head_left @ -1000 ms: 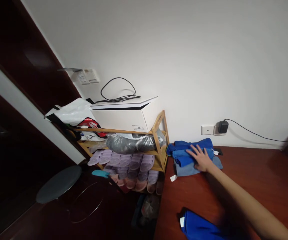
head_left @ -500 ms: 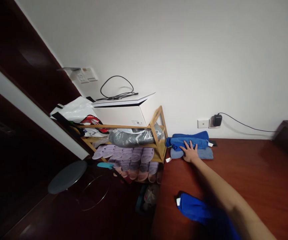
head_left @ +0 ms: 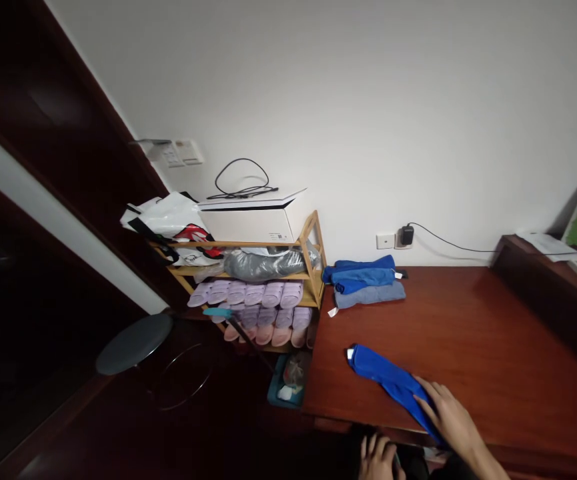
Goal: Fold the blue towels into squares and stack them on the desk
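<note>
A bright blue cloth (head_left: 385, 373) lies as a long folded strip across the near part of the reddish-brown table, with a white tag at its far end. My right hand (head_left: 445, 410) rests over the near end of it, fingers stretched out, thumb on the fabric. Low in the picture, just off the table's front edge, my left hand (head_left: 378, 459) shows with its fingers loosely bent and a little apart; nothing is seen in it. Toward the wall lie rolled blue cloths (head_left: 368, 275) and a paler grey-blue rolled cloth (head_left: 371, 294), untouched.
Left of the table (head_left: 468, 320) stands a wooden rack (head_left: 313, 260) with slippers, a white box (head_left: 248, 223) and bags. A round stool (head_left: 135, 343) is farther left. A black plug (head_left: 407, 234) sits in the wall. A raised dark ledge (head_left: 511, 267) bounds the right side.
My right hand has left the rolled cloths by the wall and come back to the near blue cloth. My left hand has come into view. The view has shifted, showing more on the right.
</note>
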`<state>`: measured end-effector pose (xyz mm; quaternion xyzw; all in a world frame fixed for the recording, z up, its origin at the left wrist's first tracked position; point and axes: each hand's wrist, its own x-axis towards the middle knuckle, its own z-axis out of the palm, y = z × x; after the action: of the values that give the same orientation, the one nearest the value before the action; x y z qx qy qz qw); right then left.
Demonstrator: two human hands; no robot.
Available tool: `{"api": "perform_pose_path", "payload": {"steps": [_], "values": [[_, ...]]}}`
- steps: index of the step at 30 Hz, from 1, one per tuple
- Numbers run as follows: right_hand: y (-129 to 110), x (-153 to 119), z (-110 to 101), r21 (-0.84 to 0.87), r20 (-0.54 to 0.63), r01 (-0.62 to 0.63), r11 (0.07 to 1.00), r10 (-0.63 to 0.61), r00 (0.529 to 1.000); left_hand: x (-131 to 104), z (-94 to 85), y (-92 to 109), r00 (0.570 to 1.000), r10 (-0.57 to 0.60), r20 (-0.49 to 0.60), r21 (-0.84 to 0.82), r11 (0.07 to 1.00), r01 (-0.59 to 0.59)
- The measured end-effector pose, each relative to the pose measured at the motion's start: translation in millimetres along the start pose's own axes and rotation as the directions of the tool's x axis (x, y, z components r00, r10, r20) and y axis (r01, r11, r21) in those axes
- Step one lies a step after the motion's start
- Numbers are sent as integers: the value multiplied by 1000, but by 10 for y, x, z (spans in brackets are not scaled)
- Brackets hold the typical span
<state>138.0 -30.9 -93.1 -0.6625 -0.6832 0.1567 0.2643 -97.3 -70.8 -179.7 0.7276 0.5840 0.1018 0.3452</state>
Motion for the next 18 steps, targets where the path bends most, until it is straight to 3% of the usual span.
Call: {"api": "perform_pose_path", "payload": {"steps": [3, 5, 9, 12, 15, 18], "values": [[-251, -134, 37, 159, 7, -127, 979, 128, 992, -172, -17, 139, 986, 36, -162, -92, 994, -51], [-386, -271, 66, 279, 44, -167, 946, 161, 986, -256, -23, 300, 974, -15, -225, -268, 962, -47], [-530, -604, 156, 475, -2, -118, 872, 135, 991, -357, -83, 708, 954, -223, -200, -666, 746, 34], [-580, -754, 134, 564, -43, -129, 816, 185, 982, -395, -209, 932, 941, -272, -199, -776, 631, 18], [-589, -740, -54, 649, -41, -194, 736, 288, 957, -406, -363, 979, 928, -279, -246, -819, 571, -45], [-492, -621, -369, 732, -61, -222, 645, 385, 921, -385, -518, 826, 909, -279, -311, -812, 574, -102]]}}
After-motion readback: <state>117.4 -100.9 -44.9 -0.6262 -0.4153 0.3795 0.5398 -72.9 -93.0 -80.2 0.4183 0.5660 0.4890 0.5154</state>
